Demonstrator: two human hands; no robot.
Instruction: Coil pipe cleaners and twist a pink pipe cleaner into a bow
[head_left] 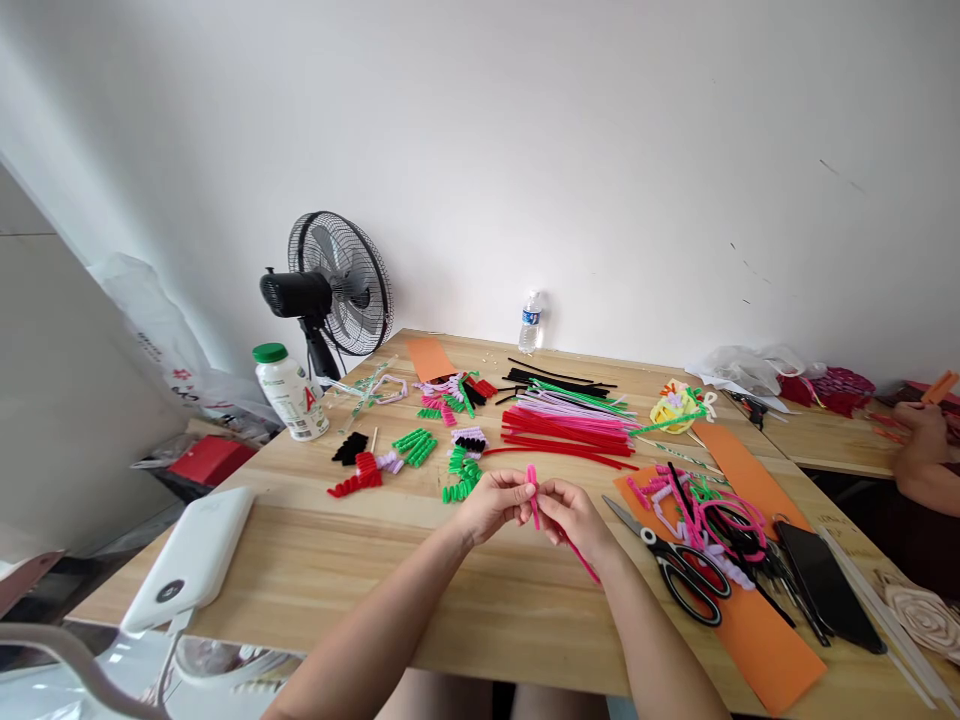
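Observation:
Both of my hands meet over the front middle of the wooden table, gripping a pink pipe cleaner [582,562]. My left hand [499,503] pinches its upright, doubled part between thumb and fingers. Close beside it, my right hand [574,515] is closed on the same piece, and a loose end trails out below toward the right wrist. Just beyond my hands lies a bundle of straight red pipe cleaners [566,432], with lilac, green and black ones behind. Coiled green pipe cleaners [461,475] rest to the left of my left hand.
Black-and-white scissors [686,570] lie right of my arm, near a phone [829,585] and orange card [772,645]. A white power bank [191,560], a green-capped bottle [291,392] and a fan [337,285] stand left. A water bottle [529,325] is behind. Another person's hand [919,425] shows far right.

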